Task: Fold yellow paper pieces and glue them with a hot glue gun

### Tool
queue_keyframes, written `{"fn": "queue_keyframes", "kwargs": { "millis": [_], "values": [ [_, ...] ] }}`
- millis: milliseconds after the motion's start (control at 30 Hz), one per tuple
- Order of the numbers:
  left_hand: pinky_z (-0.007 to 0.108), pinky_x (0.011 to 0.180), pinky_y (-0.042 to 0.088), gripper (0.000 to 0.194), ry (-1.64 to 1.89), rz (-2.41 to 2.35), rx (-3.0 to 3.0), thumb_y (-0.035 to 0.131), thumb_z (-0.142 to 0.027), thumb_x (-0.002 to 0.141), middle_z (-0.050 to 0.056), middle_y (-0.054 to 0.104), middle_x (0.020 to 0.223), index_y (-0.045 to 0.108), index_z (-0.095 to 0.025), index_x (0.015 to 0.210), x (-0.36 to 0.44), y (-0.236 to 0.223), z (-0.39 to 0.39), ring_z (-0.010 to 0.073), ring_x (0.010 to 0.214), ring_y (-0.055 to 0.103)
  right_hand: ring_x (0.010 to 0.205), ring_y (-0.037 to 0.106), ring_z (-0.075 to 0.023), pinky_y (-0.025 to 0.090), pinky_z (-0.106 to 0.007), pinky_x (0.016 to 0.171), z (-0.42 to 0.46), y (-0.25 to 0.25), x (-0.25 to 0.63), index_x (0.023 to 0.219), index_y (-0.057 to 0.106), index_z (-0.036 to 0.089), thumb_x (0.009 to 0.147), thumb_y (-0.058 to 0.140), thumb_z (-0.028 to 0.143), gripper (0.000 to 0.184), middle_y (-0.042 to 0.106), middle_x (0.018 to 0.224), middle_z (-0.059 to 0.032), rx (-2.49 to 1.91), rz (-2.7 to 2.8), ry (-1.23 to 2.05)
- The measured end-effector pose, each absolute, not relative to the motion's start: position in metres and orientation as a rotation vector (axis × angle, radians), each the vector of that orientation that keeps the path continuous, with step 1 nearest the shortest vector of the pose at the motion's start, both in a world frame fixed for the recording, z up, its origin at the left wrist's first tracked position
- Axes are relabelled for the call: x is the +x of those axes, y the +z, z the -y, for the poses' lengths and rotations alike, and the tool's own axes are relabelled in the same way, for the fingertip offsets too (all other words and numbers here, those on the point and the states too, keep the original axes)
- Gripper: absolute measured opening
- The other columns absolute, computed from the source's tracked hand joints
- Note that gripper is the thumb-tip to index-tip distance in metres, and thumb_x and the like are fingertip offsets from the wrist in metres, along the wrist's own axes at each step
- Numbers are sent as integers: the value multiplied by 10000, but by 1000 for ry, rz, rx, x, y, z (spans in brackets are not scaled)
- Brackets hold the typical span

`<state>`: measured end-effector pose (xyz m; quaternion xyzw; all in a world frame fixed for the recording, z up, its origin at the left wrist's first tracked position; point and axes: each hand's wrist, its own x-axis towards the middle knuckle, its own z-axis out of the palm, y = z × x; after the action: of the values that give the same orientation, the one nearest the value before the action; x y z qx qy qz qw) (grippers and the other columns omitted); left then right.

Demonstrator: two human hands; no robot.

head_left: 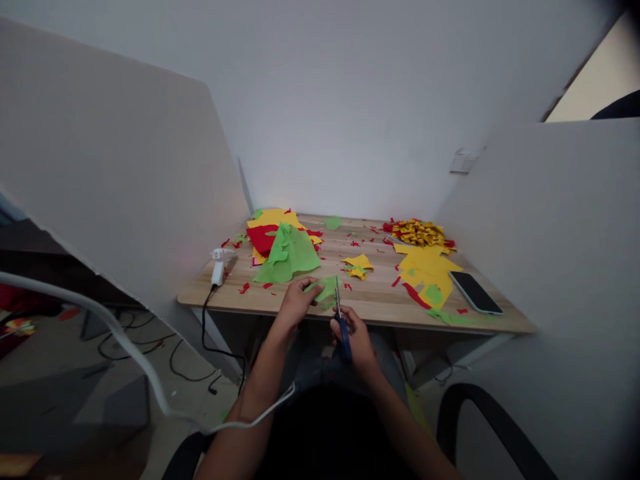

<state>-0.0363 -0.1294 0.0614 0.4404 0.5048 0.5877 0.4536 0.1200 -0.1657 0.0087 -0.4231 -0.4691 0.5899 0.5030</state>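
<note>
My left hand (pixel 299 301) pinches a small piece of green paper (pixel 327 287) above the table's front edge. In my right hand (pixel 356 335) is a pair of scissors (pixel 345 333) with dark blue handles, my fingers wrapped round them. Their blades point away from me and lie at the right edge of the green piece. Beyond my left hand rests a larger crumpled green sheet (pixel 290 255), partly over red paper (pixel 261 241) and yellow paper (pixel 274 217). Small yellow scraps (pixel 359 265) lie past the scissors' tips.
At the table's right are a yellow sheet (pixel 425 268), a heap of folded yellow and red pieces (pixel 419 233) and a phone (pixel 475 292). A white plugged device (pixel 218 270) with a black cable stands at the left edge. White panels flank the wooden table (pixel 380 300); a white cable (pixel 150 380) crosses at left.
</note>
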Motion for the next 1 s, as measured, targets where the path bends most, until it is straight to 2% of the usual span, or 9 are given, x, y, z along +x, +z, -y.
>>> {"fn": "queue_keyframes", "kwargs": {
  "millis": [167, 300, 400, 667, 867, 1000],
  "values": [
    [227, 454, 438, 429, 1447, -1234, 1047, 845, -476, 575, -32, 587, 654, 692, -144, 799, -39, 57, 129, 84, 449, 503, 395, 476, -67, 398, -194, 337, 167, 6, 119, 1033, 613, 204, 590, 888, 514, 607, 532, 638, 88, -1024, 1104, 1426],
    [215, 474, 433, 519, 1501, -1233, 1008, 871, -432, 566, -42, 589, 635, 726, -139, 970, -42, 57, 128, 89, 462, 532, 411, 486, -63, 411, -189, 347, 165, 6, 119, 1029, 612, 202, 578, 899, 499, 612, 529, 649, 91, -1021, 1091, 1414],
    [210, 517, 446, 595, 1560, -1215, 952, 894, -421, 533, -60, 557, 595, 731, -130, 1025, -41, 57, 124, 84, 497, 524, 403, 486, -64, 410, -191, 344, 165, 7, 117, 1024, 611, 198, 573, 902, 493, 612, 553, 649, 86, -1021, 1099, 1421],
    [219, 597, 502, 542, 1783, -1136, 760, 834, -560, 573, -17, 612, 782, 665, -153, 889, -36, 56, 111, 78, 620, 550, 354, 463, -60, 390, -191, 326, 170, -1, 112, 984, 600, 213, 594, 896, 476, 557, 571, 617, 91, -1018, 1161, 1441],
    [212, 584, 510, 531, 1847, -1110, 776, 833, -543, 595, -24, 597, 797, 676, -165, 933, -35, 59, 105, 77, 630, 540, 357, 478, -75, 385, -193, 326, 168, -4, 111, 972, 593, 219, 624, 868, 513, 532, 545, 597, 90, -1042, 1172, 1459],
    [205, 558, 509, 516, 1827, -1118, 821, 854, -503, 574, -21, 597, 782, 678, -151, 909, -36, 60, 104, 92, 657, 544, 444, 549, -91, 441, -199, 396, 167, -2, 113, 991, 597, 231, 651, 822, 572, 532, 578, 664, 67, -1025, 1166, 1488]
  ]
}}
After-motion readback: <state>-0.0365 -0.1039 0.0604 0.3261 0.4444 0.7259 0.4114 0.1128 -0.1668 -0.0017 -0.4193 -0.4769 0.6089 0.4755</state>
